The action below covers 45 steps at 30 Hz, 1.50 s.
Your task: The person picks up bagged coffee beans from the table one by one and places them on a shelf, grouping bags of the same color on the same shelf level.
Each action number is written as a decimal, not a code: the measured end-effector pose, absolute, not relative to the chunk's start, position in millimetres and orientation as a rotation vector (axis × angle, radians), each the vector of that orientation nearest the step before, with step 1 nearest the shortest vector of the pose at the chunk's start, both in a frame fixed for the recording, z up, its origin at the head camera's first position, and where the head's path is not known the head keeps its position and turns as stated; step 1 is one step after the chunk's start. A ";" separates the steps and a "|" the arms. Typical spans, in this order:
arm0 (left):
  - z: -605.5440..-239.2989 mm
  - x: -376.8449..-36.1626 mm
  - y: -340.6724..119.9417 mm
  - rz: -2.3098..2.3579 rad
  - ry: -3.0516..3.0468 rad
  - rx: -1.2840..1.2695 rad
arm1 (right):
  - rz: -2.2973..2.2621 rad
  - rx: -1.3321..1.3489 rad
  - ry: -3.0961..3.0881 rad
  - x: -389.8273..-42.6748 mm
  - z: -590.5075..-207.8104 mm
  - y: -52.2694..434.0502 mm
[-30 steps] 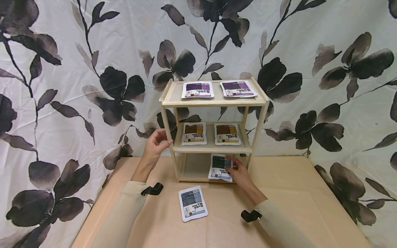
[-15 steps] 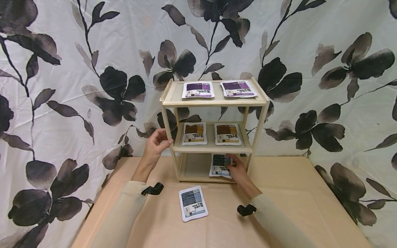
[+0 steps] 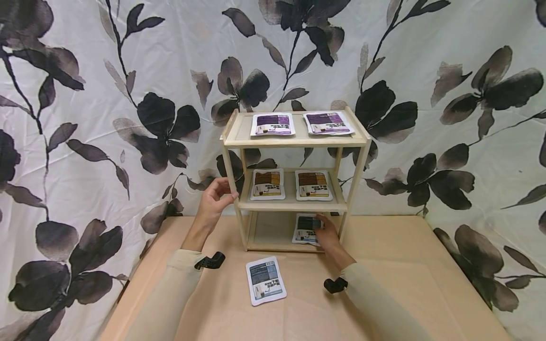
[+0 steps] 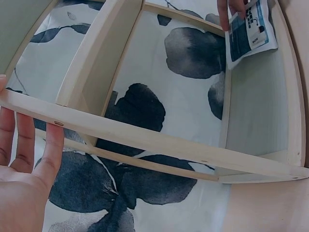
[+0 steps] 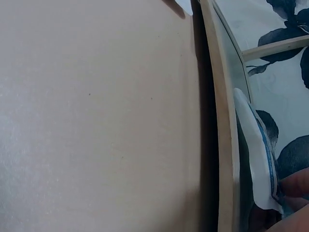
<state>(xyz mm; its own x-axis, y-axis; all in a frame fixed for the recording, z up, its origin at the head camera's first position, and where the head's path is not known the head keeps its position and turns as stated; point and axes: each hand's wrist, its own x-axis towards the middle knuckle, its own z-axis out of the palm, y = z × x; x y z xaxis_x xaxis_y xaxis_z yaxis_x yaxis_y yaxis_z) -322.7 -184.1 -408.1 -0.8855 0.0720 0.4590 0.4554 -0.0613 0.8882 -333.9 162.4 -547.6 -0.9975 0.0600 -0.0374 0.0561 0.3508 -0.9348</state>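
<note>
Sleeves of two arms, each with a black wrist mount, reached over the tan surface toward a small wooden rack of three shelves. Six packets showed in all: one blue-grey packet lay flat on the surface nearest the person, one dark packet sat on the right side of the bottom shelf, two brown packets lay side by side on the middle shelf, and two purple packets lay side by side on the top shelf. The right hand rested on the dark packet's right edge, its fingers curled over the pouch and gripping it, with the packet lying under and to the left of them, inside the bottom shelf. In the right wrist view the pouch sat just behind the shelf's front rail, a fingertip touching its lower edge. The left hand was at the rack's left front post at the height of the middle shelf, its fingers loosely bent against the wood, straight and relaxed in the left wrist view. A second earlier the dark packet had hung tilted over the shelf's front edge; it had since gone further in and lay deeper and flatter. Behind everything hung a white cloth printed with dark leaves.
</note>
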 end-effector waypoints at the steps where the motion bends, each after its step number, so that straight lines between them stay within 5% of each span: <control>1: -408.1 -322.6 -184.0 -2.031 -1.944 -0.568 | 1.759 -0.111 -2.592 -333.7 -547.7 162.2; 12: -406.4 -322.8 -184.5 -1.997 -1.955 -0.577 | 1.542 -0.049 -2.668 -324.0 -534.7 156.0; 45: -406.4 -320.4 -183.8 -1.996 -1.980 -0.555 | 1.959 0.262 -2.494 -273.0 -494.8 140.4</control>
<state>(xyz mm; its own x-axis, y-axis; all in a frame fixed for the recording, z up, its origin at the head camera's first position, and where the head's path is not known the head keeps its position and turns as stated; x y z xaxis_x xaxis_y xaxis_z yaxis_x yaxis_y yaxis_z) -320.4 -183.8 -406.4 -0.8885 0.0728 0.4531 0.4525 -0.0257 0.8914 -273.0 140.4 -494.8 -0.9856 -0.1543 0.0693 -0.1038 0.2288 -0.9679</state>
